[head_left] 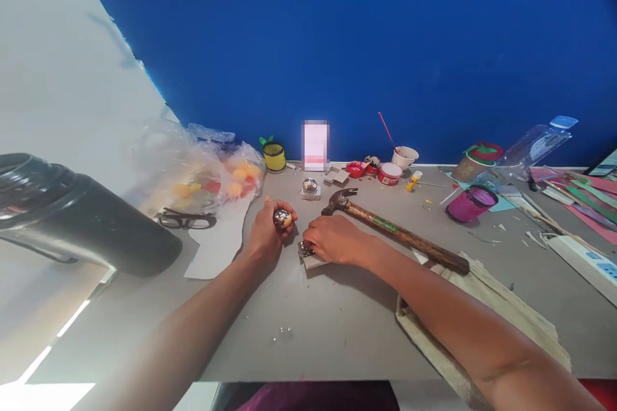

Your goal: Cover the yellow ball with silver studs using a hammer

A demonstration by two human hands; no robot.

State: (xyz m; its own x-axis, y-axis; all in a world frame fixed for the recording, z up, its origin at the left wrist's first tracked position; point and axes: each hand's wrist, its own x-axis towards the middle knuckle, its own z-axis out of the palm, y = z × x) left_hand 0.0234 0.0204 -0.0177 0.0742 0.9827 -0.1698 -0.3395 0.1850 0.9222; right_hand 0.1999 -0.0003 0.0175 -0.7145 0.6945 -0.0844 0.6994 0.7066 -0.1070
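My left hand (267, 232) is curled around a small shiny silver ball (282, 218), held just above the grey table (308, 327). My right hand (335, 239) rests beside it, fingers bent down onto a small white block (312, 261) with dark bits on top. A wooden-handled hammer (390, 228) lies just behind the right hand, head to the left. Another shiny ball sits on a small block (310, 188) farther back.
A large black object (87, 218) juts in at left. Spectacles (186, 220) and a plastic bag of coloured pieces (212, 173) lie back left. Small pots (389, 173), a purple cup (470, 203), paper strips and a plastic bottle (535, 144) crowd the right. A cloth bag (482, 314) lies under my right forearm.
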